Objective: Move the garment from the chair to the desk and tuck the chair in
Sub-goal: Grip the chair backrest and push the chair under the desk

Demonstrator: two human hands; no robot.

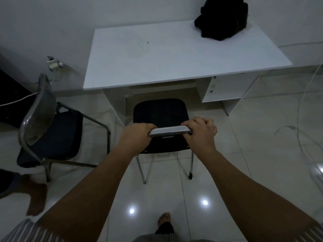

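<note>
1. Left hand [138, 132] wrapped over the left end of the chair's pale top rail [170, 131], fingers curled tight around it.
2. Right hand [201, 131] clamped on the right end of the same rail, knuckles up, thumb underneath.
3. Chair [157, 112]: black seat, thin metal legs on the tiled floor [227, 163]. Front edge of the seat sits just under the desk's near edge; most of the seat is outside the desk.
4. Desk [157, 58]: white top, against the wall, open shelf unit below on the right.
5. Garment [222, 20]: dark, bunched in a heap on the far right corner of the desk, touching the wall.
6. Second chair [50, 130], grey back and dark cushion, stands to the left, angled away, apart from the desk.
7. Bare foot [163, 220] on the floor below the arms.
</note>
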